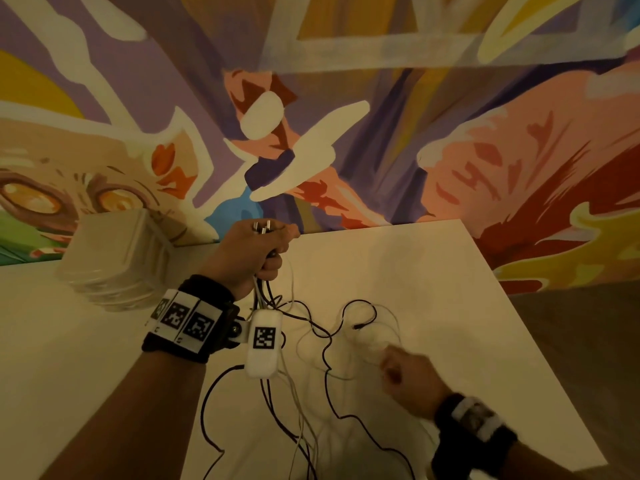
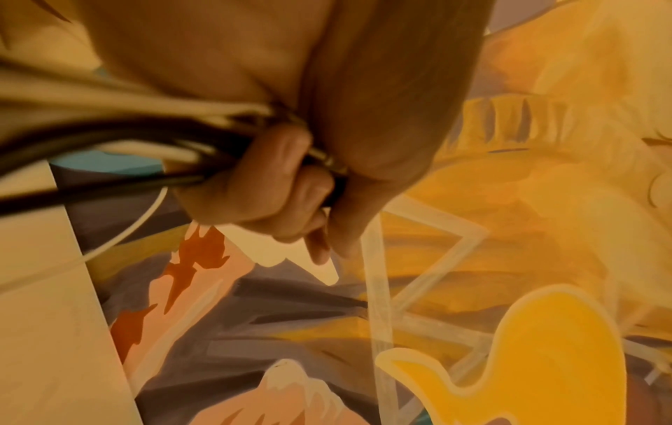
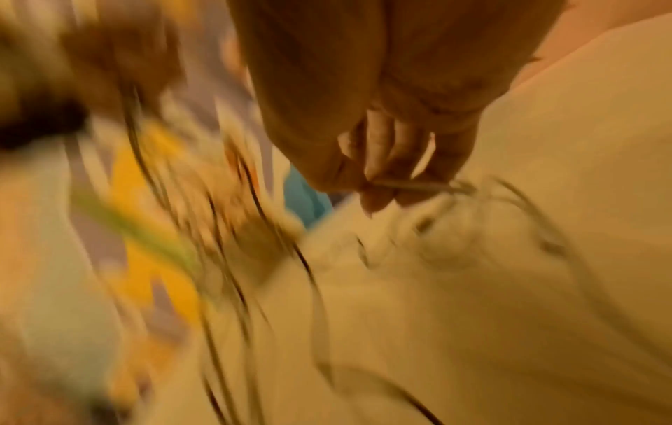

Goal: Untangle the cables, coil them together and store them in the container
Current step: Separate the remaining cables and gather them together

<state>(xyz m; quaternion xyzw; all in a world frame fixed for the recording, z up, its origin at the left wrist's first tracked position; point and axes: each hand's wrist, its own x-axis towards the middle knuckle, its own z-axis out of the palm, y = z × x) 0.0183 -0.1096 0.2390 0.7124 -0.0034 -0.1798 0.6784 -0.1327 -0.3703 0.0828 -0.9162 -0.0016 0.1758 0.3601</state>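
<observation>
My left hand (image 1: 258, 252) is raised above the white table (image 1: 433, 271) and grips a bundle of black and white cables (image 2: 120, 143), with metal plug ends (image 1: 261, 226) sticking out above the fist. The cables hang down and spread in tangled loops (image 1: 325, 344) over the table. My right hand (image 1: 403, 372), blurred, is low over the loops at the right, and in the right wrist view its fingers (image 3: 378, 178) pinch a thin pale cable (image 3: 418, 186). A clear plastic container (image 1: 117, 258) stands at the back left.
A painted mural wall (image 1: 381, 116) rises right behind the table. The table's right edge (image 1: 540, 348) drops to a dark floor. Cable ends trail toward the front edge near my forearms.
</observation>
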